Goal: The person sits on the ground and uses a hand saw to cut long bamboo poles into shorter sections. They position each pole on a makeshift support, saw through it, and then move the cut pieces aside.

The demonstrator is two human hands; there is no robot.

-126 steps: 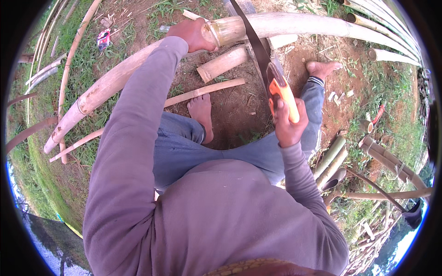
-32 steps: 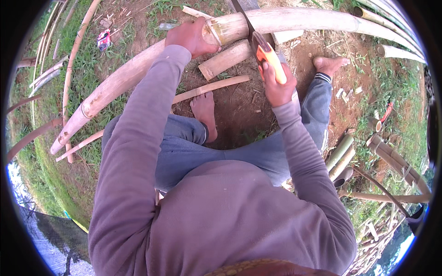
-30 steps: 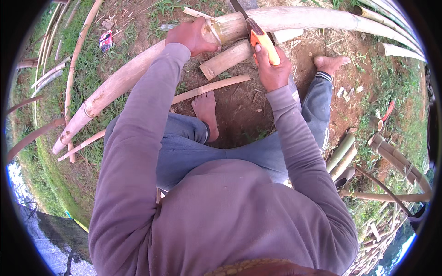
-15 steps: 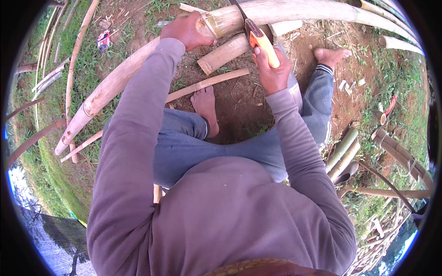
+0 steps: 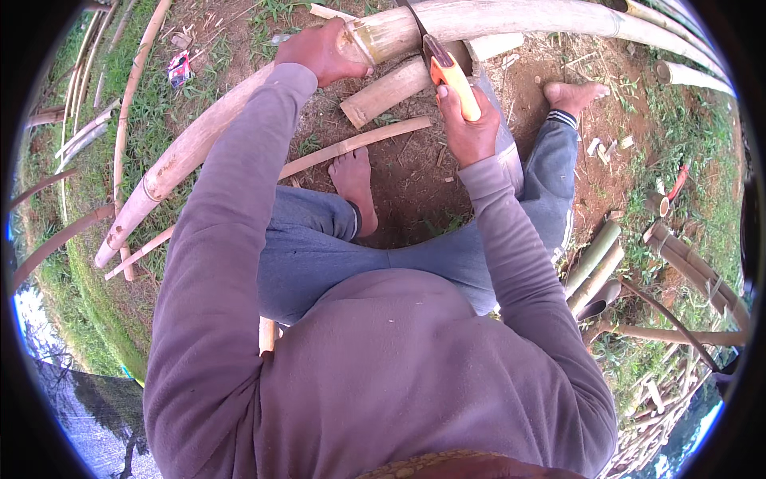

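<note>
A long, thick bamboo pole [image 5: 519, 19] runs across the far side, bending down to the left. My left hand [image 5: 323, 54] is closed around it beside a node, thumb on the near side. In my right hand [image 5: 469, 128] is the handle of a handsaw [image 5: 452, 80], orange with a dark brown front end. The saw's dark blade lies against the pole, a little right of my left hand; its far tip runs out of the picture. Below the pole lies a short, thick bamboo piece [image 5: 386, 93]. A split bamboo strip [image 5: 351, 147] stretches nearer to me.
My bare feet [image 5: 353, 182] rest on brown soil between the bamboo pieces. Cut bamboo sections [image 5: 594, 267] and a tied bamboo frame [image 5: 694, 267] are at the right. Thin poles [image 5: 134, 112] lie on grass at the left, near a small red-and-blue packet [image 5: 179, 70].
My right hand and the saw have shifted slightly toward me and to the left. My left hand stays on the pole, with its arm moved slightly left.
</note>
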